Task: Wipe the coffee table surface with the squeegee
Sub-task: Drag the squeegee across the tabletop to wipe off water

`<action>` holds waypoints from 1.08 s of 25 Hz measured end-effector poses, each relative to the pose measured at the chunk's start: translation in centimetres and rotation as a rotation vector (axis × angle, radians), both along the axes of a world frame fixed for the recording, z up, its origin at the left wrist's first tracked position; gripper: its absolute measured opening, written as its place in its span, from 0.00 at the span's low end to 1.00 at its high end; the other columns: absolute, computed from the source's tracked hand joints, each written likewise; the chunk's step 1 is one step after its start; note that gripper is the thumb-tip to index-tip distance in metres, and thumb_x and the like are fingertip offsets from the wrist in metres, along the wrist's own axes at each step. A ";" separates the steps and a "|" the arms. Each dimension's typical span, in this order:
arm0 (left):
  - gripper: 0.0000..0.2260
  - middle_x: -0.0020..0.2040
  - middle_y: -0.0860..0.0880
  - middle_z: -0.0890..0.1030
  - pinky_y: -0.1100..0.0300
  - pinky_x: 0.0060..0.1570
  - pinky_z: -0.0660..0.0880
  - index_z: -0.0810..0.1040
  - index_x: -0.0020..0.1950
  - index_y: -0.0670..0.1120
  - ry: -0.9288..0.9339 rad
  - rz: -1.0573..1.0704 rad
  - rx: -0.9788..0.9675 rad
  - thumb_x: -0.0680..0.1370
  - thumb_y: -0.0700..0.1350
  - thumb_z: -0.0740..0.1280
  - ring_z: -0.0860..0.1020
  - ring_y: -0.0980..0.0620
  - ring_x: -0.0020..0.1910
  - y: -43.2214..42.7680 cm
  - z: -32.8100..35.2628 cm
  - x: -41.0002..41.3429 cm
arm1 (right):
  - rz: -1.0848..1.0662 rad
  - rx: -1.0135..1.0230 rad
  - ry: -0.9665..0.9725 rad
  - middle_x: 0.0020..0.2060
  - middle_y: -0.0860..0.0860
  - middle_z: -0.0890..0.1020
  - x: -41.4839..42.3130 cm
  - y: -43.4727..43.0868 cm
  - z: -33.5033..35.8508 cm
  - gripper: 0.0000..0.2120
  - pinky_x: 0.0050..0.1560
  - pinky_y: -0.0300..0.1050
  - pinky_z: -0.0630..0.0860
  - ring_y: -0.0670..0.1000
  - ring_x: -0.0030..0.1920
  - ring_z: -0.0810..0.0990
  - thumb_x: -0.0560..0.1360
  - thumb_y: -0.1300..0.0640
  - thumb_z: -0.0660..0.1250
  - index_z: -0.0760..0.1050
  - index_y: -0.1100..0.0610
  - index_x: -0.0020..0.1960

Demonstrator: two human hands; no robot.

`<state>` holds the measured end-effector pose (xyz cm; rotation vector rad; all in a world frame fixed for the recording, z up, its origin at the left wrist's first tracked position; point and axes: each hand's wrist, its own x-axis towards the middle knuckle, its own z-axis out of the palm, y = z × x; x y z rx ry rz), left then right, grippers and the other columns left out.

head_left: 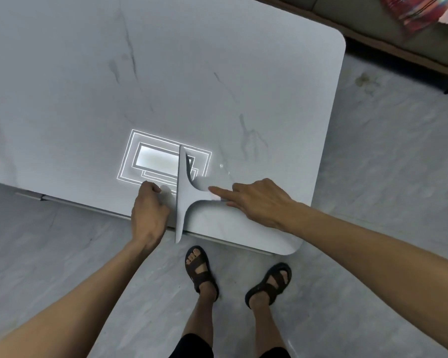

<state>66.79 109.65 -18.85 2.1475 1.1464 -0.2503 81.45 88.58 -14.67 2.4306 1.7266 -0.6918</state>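
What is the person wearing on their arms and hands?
Nothing that shows. The left hand and the right hand have no gloves, and no ring, watch or bracelet is visible. The left forearm and right forearm are bare to the picture's edge, so no sleeves show. Lower down are dark shorts and dark strappy sandals.

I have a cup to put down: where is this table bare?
The coffee table is bare everywhere beyond the light reflection, out to its rounded far corner. The near edge is crowded: left hand, squeegee, right hand on its handle.
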 end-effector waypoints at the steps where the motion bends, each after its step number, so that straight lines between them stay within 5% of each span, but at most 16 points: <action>1: 0.14 0.44 0.46 0.76 0.56 0.36 0.65 0.65 0.50 0.50 -0.003 -0.024 -0.012 0.71 0.33 0.58 0.73 0.44 0.39 -0.4 0.0 -0.1 | 0.016 -0.004 0.002 0.46 0.50 0.77 -0.2 0.2 -0.6 0.23 0.30 0.46 0.62 0.55 0.32 0.73 0.84 0.48 0.49 0.51 0.41 0.77; 5: 0.15 0.46 0.46 0.74 0.57 0.32 0.64 0.66 0.52 0.47 0.042 -0.181 -0.066 0.70 0.31 0.59 0.73 0.46 0.40 -2.9 -0.2 0.3 | -0.063 0.011 -0.011 0.45 0.51 0.77 1.3 -2.8 -1.9 0.22 0.32 0.46 0.61 0.54 0.32 0.69 0.84 0.50 0.50 0.52 0.39 0.77; 9: 0.15 0.48 0.44 0.73 0.59 0.30 0.64 0.67 0.51 0.43 0.058 -0.204 -0.092 0.68 0.29 0.59 0.71 0.49 0.39 -6.7 -0.2 2.0 | -0.226 0.022 -0.036 0.42 0.50 0.77 3.5 -8.9 -2.2 0.21 0.32 0.45 0.64 0.58 0.34 0.77 0.83 0.48 0.51 0.54 0.37 0.75; 20: 0.14 0.58 0.37 0.69 0.46 0.56 0.73 0.71 0.55 0.36 0.127 -0.464 -0.003 0.69 0.30 0.62 0.71 0.37 0.56 -14.2 -1.0 5.2 | -0.466 -0.007 -0.115 0.36 0.51 0.77 7.3 -22.7 -0.7 0.21 0.27 0.43 0.67 0.54 0.29 0.75 0.82 0.49 0.54 0.60 0.40 0.74; 27: 0.14 0.46 0.47 0.76 0.51 0.40 0.74 0.68 0.55 0.45 0.101 -0.229 -0.058 0.71 0.34 0.61 0.76 0.43 0.43 -13.5 -0.5 5.1 | -0.521 0.061 -0.079 0.32 0.50 0.74 5.6 -22.5 1.8 0.21 0.24 0.46 0.71 0.53 0.26 0.72 0.81 0.50 0.57 0.64 0.43 0.73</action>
